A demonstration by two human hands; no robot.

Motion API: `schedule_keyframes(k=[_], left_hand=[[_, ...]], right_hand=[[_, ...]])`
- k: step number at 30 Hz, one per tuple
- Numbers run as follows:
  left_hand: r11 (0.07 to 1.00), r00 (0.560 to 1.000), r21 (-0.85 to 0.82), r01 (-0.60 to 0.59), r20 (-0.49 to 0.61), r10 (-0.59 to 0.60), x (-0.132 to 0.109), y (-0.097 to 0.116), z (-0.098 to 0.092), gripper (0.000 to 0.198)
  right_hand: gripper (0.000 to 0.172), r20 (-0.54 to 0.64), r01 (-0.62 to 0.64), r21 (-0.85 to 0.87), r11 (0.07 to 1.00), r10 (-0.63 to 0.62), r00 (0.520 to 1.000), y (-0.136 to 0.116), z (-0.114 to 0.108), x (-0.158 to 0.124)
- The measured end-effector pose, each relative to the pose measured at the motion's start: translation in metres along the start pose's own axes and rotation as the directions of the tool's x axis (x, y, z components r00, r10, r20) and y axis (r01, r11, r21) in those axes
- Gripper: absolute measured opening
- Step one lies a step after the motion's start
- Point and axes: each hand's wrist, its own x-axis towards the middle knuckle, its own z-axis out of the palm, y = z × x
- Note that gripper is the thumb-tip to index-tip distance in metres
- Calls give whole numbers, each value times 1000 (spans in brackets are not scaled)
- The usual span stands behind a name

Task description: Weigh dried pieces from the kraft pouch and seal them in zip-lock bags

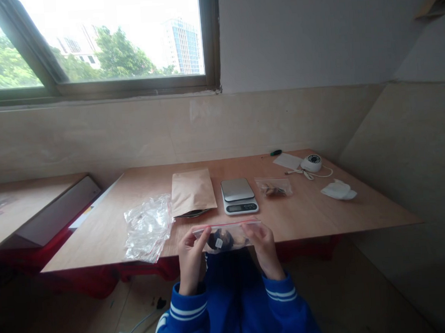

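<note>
Between my two hands a clear zip bag (232, 241) is stretched out at the table's front edge, its red-lined top running across. My left hand (190, 256) pinches the left end of that top, thumb uppermost. At the other end my right hand (264, 247) grips the bag, with its fingers partly behind the plastic. Small brown pieces show through the bag, along with something dark and a small white patch; I cannot make out what they are. Just beyond the bag stands a white kitchen scale (240, 196) with nothing on its plate.
Left of the scale lies a brown paper pouch (193, 191), beside a pile of clear zip bags (148, 229). To the right are a filled zip bag (273, 187), a white dome-shaped device (311, 163) with a cable, and crumpled white tissue (339, 190). A green-handled tool (276, 153) lies behind.
</note>
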Motion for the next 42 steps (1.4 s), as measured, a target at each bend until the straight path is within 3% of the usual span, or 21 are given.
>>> schedule_keyframes(k=[3, 6, 10, 22, 29, 36, 42], left_hand=[[980, 999, -195, 41, 13, -40, -1, -2, 2, 28], [957, 996, -277, 83, 65, -67, -3, -3, 3, 32], [964, 986, -242, 106, 150, -71, -4, -4, 3, 27], [999, 991, -42, 30, 130, -24, -3, 6, 2, 22], [1000, 994, 10, 21, 105, -22, -5, 16, 3, 24], [998, 994, 64, -9, 106, 2, -5, 16, -2, 23], [997, 980, -69, 46, 194, -32, -5, 7, -1, 22]], right_hand=[[28, 30, -34, 94, 995, 32, 999, 6, 1, -2], [26, 81, -27, 115, 993, 17, 997, 4, 4, -3], [27, 136, -18, 96, 995, 4, 991, -4, 6, -3], [20, 55, 57, -29, 998, -56, 997, -10, 9, -1], [19, 86, 152, -117, 981, -142, 986, -14, 4, -2], [23, 98, 49, -57, 997, -43, 994, -12, 7, -4], [22, 238, -30, 109, 994, 3, 971, -18, 6, -6]])
